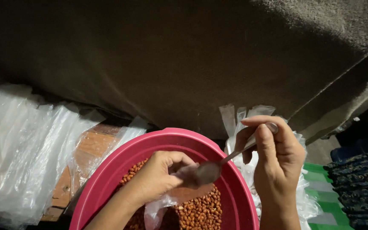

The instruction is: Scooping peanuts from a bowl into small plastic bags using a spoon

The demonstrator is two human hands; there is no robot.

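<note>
**Spooning nuts into the little bag**

My left hand (156, 174) had its grip closed around the mouth of a small clear bag (160, 208), pinching it open over the pink basin (107, 179). My right hand (275, 159) gripped a metal spoon (211, 170) by the handle end, its bowl resting right at the bag's opening. The red-brown peanuts (201, 211) lay heaped in the basin beneath. I judged it best to keep the spoon level, tip it slowly inside the mouth, and stay above the basin so spills fell back. Spare clear bags (22, 145) lay spread on the wooden bench (92, 142) at my left.
</note>
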